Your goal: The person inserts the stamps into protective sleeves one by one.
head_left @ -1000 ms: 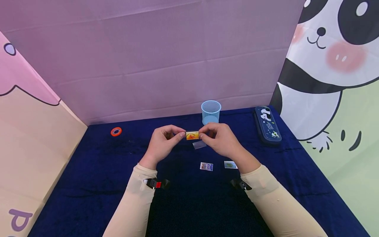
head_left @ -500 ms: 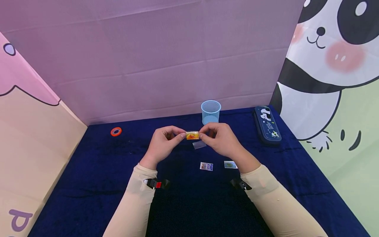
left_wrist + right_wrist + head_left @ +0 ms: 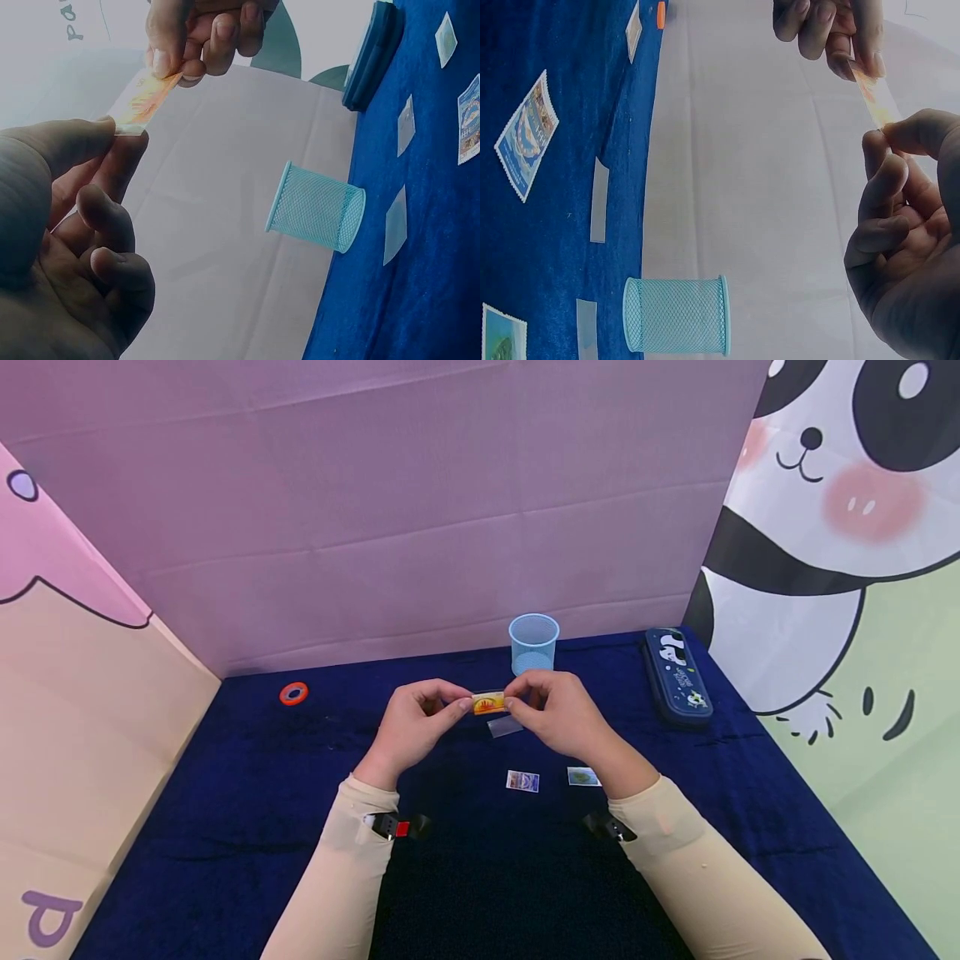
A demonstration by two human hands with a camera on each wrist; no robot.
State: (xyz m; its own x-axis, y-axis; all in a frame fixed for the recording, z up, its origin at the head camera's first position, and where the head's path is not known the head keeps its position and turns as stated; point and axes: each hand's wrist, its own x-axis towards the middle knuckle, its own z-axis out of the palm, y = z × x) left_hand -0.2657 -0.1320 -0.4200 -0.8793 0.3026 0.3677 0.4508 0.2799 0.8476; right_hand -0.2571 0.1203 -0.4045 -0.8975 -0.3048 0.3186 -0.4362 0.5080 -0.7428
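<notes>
Above the far middle of the table, a small orange-yellow stamp (image 3: 489,702) is stretched between both hands. Its surface looks glossy, and a clear margin shows along its edge in the left wrist view. My left hand (image 3: 414,722) pinches one end between thumb and index finger. At the other end, my right hand (image 3: 558,714) pinches it the same way. Below them a clear strip (image 3: 505,727) lies on the cloth, and the right wrist view shows a second clear strip (image 3: 587,330). A purple-blue stamp (image 3: 522,782) and a green-blue stamp (image 3: 584,777) lie nearer me.
A light blue mesh pen holder (image 3: 534,645) stands behind the hands, by the back wall. To the right lies a dark blue pencil case (image 3: 678,677). An orange roll of tape (image 3: 294,693) is at the far left of the blue tablecloth (image 3: 247,793).
The orange-yellow stamp has tilted slightly, its right end a little higher. Both hands stay in almost the same place and keep their pinch.
</notes>
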